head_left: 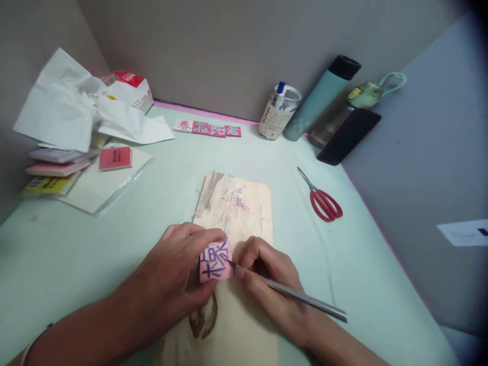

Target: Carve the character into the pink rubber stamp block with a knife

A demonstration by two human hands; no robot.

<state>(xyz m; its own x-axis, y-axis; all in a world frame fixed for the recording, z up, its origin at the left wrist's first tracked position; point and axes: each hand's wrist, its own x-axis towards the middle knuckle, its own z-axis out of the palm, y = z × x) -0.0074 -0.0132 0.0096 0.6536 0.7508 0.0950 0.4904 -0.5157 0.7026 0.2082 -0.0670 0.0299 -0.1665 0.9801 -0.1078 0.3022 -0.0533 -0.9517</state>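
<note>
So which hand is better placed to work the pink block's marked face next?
Probably the right hand: it holds the slim metal tool, whose tip is at the pink block. The left hand is occupied, gripping that block.

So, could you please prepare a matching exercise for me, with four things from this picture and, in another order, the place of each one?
Things:
1. Scissors
2. Knife
3. Pink block
4. Phone

Places:
A. Gripped in the left hand
B. In front of the bottle with a loop on its lid
C. Lying on the desk, to the right of the board
D. Held in the right hand

Right pairs: 1-C, 2-D, 3-A, 4-B.
</note>
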